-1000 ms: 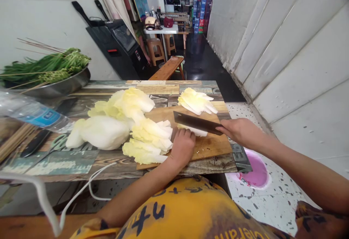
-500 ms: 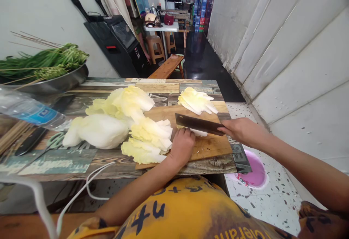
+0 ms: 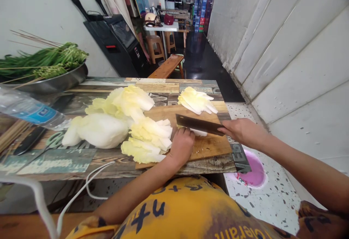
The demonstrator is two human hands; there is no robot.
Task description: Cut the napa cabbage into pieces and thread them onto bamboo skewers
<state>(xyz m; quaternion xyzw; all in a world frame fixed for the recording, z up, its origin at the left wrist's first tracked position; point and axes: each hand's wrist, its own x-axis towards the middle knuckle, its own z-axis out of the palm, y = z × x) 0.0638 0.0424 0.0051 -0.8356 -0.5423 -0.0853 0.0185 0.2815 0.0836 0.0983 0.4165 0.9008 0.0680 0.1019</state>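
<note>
My right hand (image 3: 241, 130) grips the handle of a dark cleaver (image 3: 197, 124), whose blade lies across a white cabbage piece (image 3: 200, 132) on the wooden cutting board (image 3: 209, 145). My left hand (image 3: 182, 146) is curled with its fingers pressed down on that piece, right beside the blade. A small heap of cut pale-yellow cabbage (image 3: 196, 101) sits at the board's far edge. Stacked cabbage leaves (image 3: 148, 137) lie just left of my left hand.
More cabbage heads (image 3: 109, 117) cover the table's middle. A metal bowl of green stalks (image 3: 51, 70), a plastic water bottle (image 3: 29, 110), scissors (image 3: 53, 140) and a knife (image 3: 25, 143) are at the left. A pink basin (image 3: 252, 170) stands on the floor right. White cables (image 3: 81, 191) hang in front.
The cleaver blade has dipped slightly toward the cabbage piece and shifted a little right. Both hands stay in place.
</note>
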